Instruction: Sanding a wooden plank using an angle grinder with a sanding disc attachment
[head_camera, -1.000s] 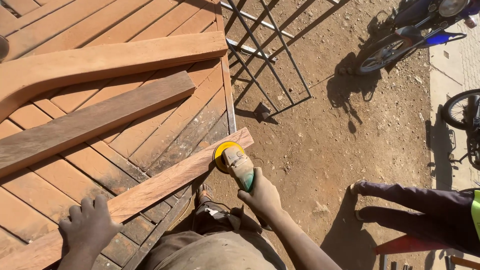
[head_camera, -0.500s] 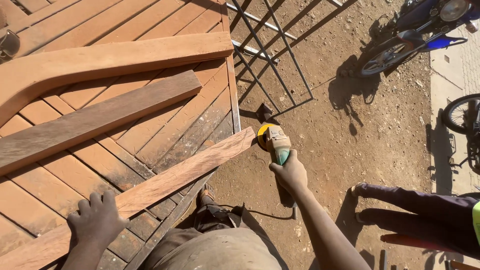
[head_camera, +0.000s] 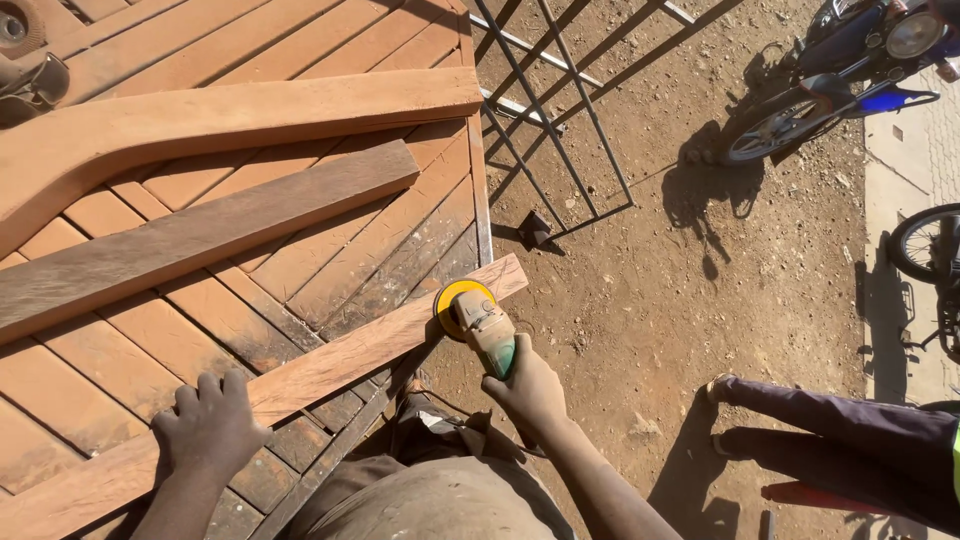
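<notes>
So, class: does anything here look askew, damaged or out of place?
Yes. The plank under the left hand lies askew, its end jutting past the wooden platform edge, where the right hand holds a yellow-disc sander. Platform boards near that edge look dark and worn.

left hand (head_camera: 210, 425) flat on plank (head_camera: 330, 365) | right hand (head_camera: 527, 388) grips sander (head_camera: 478, 318), yellow disc on plank end | dirt ground (head_camera: 700, 300)

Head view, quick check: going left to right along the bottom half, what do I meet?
Left hand pressed on the plank → yellow-disc sander → right hand gripping it → bare dirt → another person's legs.
</notes>
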